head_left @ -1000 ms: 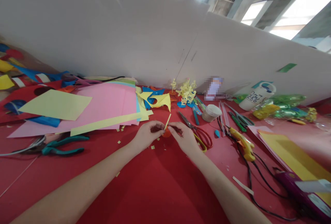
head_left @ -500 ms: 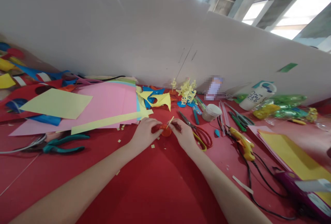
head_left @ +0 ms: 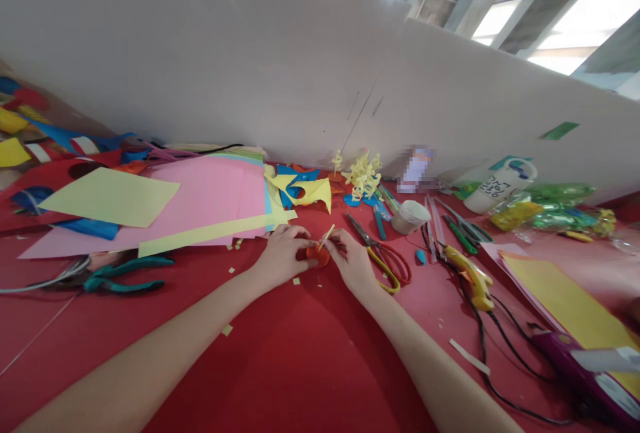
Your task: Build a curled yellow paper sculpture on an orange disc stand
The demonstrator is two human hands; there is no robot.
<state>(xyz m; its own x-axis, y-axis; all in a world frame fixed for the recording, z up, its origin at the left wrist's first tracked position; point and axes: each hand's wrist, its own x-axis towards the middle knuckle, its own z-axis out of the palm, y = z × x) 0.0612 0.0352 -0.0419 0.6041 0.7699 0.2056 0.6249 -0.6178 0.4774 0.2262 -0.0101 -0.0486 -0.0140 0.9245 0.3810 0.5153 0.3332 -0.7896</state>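
Observation:
My left hand (head_left: 286,254) is closed on the edge of a small orange disc (head_left: 319,257), held just over the red tabletop. Between the fingertips of my right hand (head_left: 351,258) is a thin pale yellow strip (head_left: 327,236), slanting up from the disc. Whether the strip is fixed to the disc I cannot tell. Scissors (head_left: 383,256) with red and yellow handles lie right beside my right hand. Beyond the hands stand curly yellow paper pieces (head_left: 364,176) on blue discs, and a yellow paper offcut (head_left: 311,193). Small yellow scraps (head_left: 297,281) dot the table.
Pink sheets (head_left: 215,190) and teal-handled pliers (head_left: 125,275) lie on the left. To the right are a white tub (head_left: 410,217), a yellow glue gun (head_left: 471,276) with its black cable, a purple power strip (head_left: 583,370) and yellow sheets (head_left: 565,300). A white partition (head_left: 225,53) rises behind.
My left hand has shifted slightly, its fingers now covering more of the orange disc, which looks more tilted. My right hand still holds the strip. The view has moved a little.

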